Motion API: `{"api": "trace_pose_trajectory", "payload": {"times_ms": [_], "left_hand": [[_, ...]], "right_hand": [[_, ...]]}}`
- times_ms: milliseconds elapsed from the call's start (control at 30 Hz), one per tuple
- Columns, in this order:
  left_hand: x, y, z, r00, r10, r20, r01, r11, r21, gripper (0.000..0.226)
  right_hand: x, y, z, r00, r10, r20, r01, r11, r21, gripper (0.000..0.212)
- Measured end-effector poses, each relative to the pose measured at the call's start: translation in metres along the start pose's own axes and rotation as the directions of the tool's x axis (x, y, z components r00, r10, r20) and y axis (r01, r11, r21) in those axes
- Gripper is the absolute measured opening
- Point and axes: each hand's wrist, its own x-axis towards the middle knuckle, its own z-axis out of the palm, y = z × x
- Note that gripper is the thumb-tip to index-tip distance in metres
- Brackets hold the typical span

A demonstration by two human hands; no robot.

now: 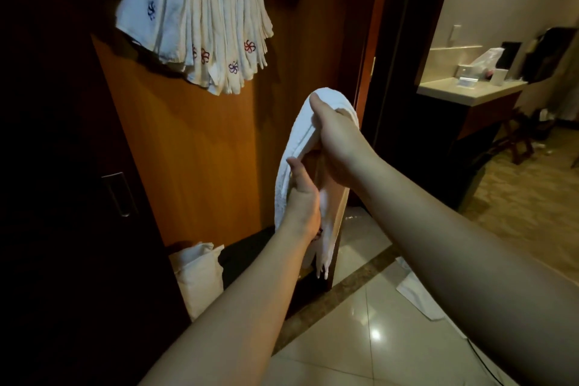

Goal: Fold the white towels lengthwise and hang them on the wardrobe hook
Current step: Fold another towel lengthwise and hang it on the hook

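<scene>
Both bare forearms are reaching in from the lower edge toward frame centre. Right hand (336,138) is sitting higher, fingers curling over and gripping, thumb pointing up. Left hand (302,194) is sitting just below it, thumb raised, fingers wrapping out of sight.

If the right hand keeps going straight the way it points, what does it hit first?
Probably the orange wardrobe panel just beyond the towel that the right hand grips; the hanging towels sit higher left. Depth is unclear.
</scene>
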Motion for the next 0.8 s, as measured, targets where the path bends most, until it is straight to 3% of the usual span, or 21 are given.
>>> {"api": "trace_pose_trajectory", "payload": {"times_ms": [100, 200, 267, 367, 433, 533, 633, 800], "left_hand": [[0.007, 0.021, 0.001, 0.988, 0.109, -0.109, -0.121, 0.987, -0.11, 0.112], [0.02, 0.041, 0.0, 0.919, 0.206, -0.335, -0.265, 0.954, -0.14, 0.046], [0.029, 0.062, -0.003, 0.886, 0.19, -0.423, -0.281, 0.946, -0.164, 0.029], [0.048, 0.093, -0.01, 0.86, 0.197, -0.471, -0.303, 0.94, -0.16, 0.02], [0.061, 0.108, -0.014, 0.851, 0.232, -0.471, -0.319, 0.941, -0.113, 0.017], [0.083, 0.123, -0.023, 0.823, 0.355, -0.443, -0.374, 0.926, 0.049, 0.015], [0.106, 0.139, -0.034, 0.773, 0.461, -0.436, -0.401, 0.888, 0.226, 0.02], [0.157, 0.17, -0.053, 0.719, 0.55, -0.425, -0.414, 0.83, 0.374, 0.022]], "right_hand": [[0.007, -0.001, 0.0, 0.998, -0.061, 0.011, 0.061, 0.997, -0.039, 0.078], [0.015, -0.002, -0.002, 0.993, -0.114, -0.016, 0.113, 0.991, -0.067, 0.079], [0.022, -0.001, -0.004, 0.99, -0.132, -0.044, 0.128, 0.988, -0.085, 0.079], [0.037, 0.003, -0.007, 0.988, -0.107, -0.108, 0.103, 0.994, -0.044, 0.067], [0.055, 0.005, -0.006, 0.985, -0.083, -0.148, 0.086, 0.996, 0.008, 0.073], [0.087, 0.004, -0.005, 0.982, -0.071, -0.174, 0.107, 0.973, 0.206, 0.07], [0.129, -0.003, -0.006, 0.989, -0.07, -0.131, 0.119, 0.898, 0.423, 0.043], [0.198, -0.026, -0.005, 1.0, 0.026, -0.008, -0.016, 0.812, 0.583, 0.044]]}}
